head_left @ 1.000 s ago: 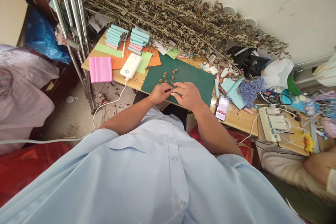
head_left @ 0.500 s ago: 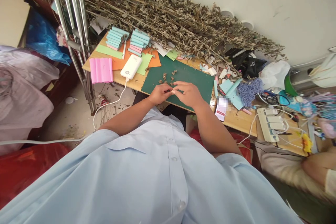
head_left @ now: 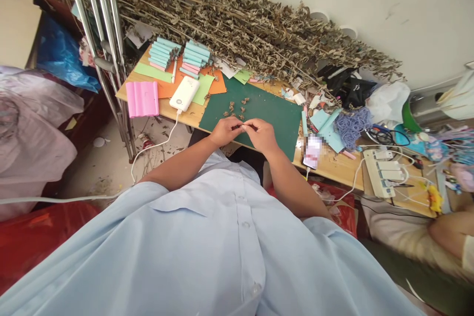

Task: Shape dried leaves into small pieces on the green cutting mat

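Observation:
My left hand (head_left: 225,131) and my right hand (head_left: 260,135) meet fingertip to fingertip over the near edge of a dark green mat (head_left: 259,103). Both are closed in a pinch; whatever lies between the fingertips is too small to make out. Just beyond them, small clumps of dried leaf (head_left: 231,107) lie on the mat. A white power bank (head_left: 184,94) with a cable sits left of the mat, beside a pink folded sheet (head_left: 142,99). Blue and pink paper rolls (head_left: 196,54) are stacked behind it.
Dried leafy stalks (head_left: 237,15) stretch along the back. Metal crutches (head_left: 107,44) stand at the left. To the right are a phone (head_left: 312,152), purple yarn (head_left: 350,128) and a power strip (head_left: 379,174). Another person's leg (head_left: 450,231) shows at the far right.
My right hand has drawn in, its fingers now curled closer to my left fingertips. My right forearm has shifted slightly left, and the phone's cable now shows.

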Demonstrator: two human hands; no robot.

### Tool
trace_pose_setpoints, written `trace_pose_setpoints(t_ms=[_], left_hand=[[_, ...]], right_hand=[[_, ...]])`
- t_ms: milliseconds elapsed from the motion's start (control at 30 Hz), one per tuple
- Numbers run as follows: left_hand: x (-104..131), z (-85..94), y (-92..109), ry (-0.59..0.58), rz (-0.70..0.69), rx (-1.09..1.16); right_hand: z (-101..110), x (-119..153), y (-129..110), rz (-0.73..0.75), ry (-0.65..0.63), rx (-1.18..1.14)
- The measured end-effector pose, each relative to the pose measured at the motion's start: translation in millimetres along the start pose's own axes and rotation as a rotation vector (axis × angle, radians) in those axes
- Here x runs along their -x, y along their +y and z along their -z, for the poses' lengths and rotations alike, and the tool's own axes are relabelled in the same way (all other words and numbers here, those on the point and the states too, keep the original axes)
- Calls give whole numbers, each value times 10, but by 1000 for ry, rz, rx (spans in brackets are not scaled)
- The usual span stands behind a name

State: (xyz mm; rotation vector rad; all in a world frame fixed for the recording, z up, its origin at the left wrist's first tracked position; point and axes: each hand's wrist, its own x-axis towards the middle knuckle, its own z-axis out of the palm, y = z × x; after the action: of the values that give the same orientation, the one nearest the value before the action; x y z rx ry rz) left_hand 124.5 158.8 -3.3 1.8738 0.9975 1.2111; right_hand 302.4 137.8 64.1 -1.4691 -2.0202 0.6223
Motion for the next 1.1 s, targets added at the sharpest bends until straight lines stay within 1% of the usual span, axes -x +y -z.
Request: trace_pose_setpoints(t_ms=[167, 267, 400, 467, 533, 633, 800, 933, 1100], left_hand=[[13, -6, -17, 5, -17, 17], [20, -8, -11, 2, -12, 23], [23, -4, 10, 2, 1, 20], [21, -2, 14, 4, 4, 9], [18, -1, 11, 11, 7, 0], [17, 1, 2, 18, 5, 0], [22, 2, 0, 20, 16, -7], [25, -19, -10, 31, 76, -38], [27, -19, 5, 2, 148, 1]], right_hand=[[84, 40, -53, 167, -46, 167], [106, 100, -45, 246, -49, 280], [77, 152, -1, 270, 7, 283], [63, 157, 15, 269, 13, 268], [58, 153, 18, 255, 27, 247], [39, 147, -7, 188, 74, 195], [-61, 132, -103, 63, 66, 135], [-99, 87, -166, -23, 73, 103], [-87, 30, -155, -63, 79, 6]])
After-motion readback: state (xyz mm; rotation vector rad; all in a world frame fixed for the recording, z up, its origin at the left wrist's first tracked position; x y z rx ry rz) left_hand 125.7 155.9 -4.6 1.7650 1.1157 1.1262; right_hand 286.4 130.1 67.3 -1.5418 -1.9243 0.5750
